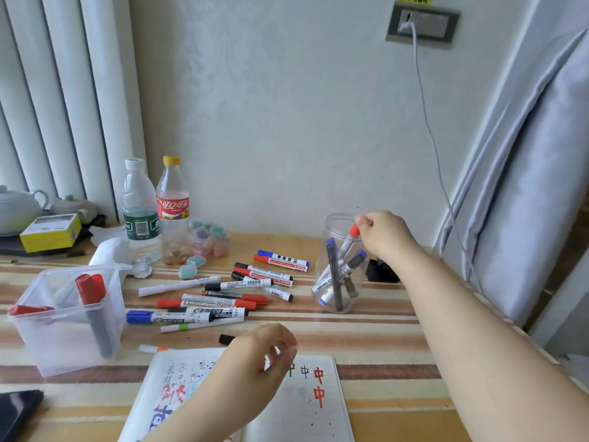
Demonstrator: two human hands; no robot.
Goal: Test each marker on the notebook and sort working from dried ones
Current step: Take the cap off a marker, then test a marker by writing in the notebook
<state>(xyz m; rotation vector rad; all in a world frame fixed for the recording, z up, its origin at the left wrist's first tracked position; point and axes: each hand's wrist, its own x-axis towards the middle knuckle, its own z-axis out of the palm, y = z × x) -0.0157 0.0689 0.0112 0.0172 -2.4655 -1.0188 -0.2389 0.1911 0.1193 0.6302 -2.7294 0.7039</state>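
My right hand [384,236] pinches a red-capped marker [350,239] by its cap, the barrel down inside a clear round jar [342,266] that holds several blue and black markers. My left hand [261,355] hovers over the open notebook [306,397], fingers loosely curled, holding nothing that I can see. The notebook page carries red, blue and black test marks. A pile of several markers [223,291] lies on the striped table between the two containers. A clear square bin [67,314] at the left holds red-capped markers.
Two plastic bottles [156,212], a tissue [111,253], small pastel erasers [207,240] and a yellow box [51,232] crowd the back left. A dark phone [16,413] lies at the front left corner. A white cable [430,129] hangs from the wall socket behind the jar.
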